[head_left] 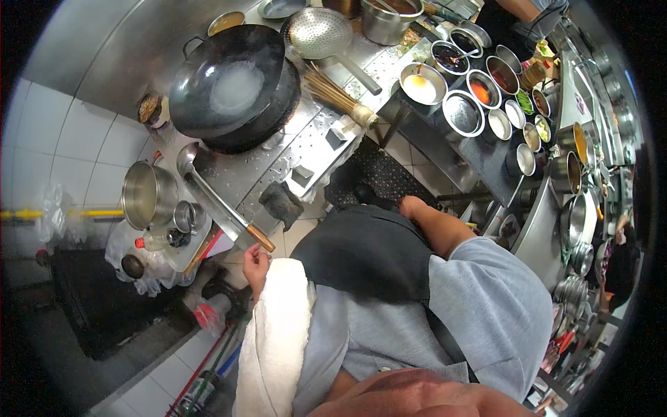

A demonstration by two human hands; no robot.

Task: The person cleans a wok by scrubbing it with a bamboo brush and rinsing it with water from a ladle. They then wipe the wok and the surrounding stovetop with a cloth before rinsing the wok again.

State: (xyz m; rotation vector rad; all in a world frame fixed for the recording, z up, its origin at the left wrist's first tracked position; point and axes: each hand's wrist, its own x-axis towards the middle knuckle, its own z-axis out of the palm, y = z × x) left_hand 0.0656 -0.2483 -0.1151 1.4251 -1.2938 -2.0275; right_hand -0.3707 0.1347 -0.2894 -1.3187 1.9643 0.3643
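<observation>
My left hand (pixel 256 266), its wrist next to a white towel (pixel 276 333) draped over my forearm, is just below the wooden handle end of a ladle (pixel 221 202). Its fingers are half curled and loose, with nothing visible in them. The ladle lies along the stove's left edge, bowl toward the wok. My right hand (pixel 411 207) hangs beside my black apron (pixel 368 254); its fingers are mostly hidden. On the burner sits a black wok (pixel 198 104) with pale, steaming liquid at its bottom and flame glow under its rim.
A perforated strainer (pixel 318 33) and a bamboo brush (pixel 333 92) lie right of the wok. Bowls of sauces and ingredients, one with an egg-like yellow centre (pixel 419 84), crowd the right counter. A steel pot (pixel 149 197) and bottle (pixel 158 240) stand left. Another person's arm (pixel 520 8) shows at top right.
</observation>
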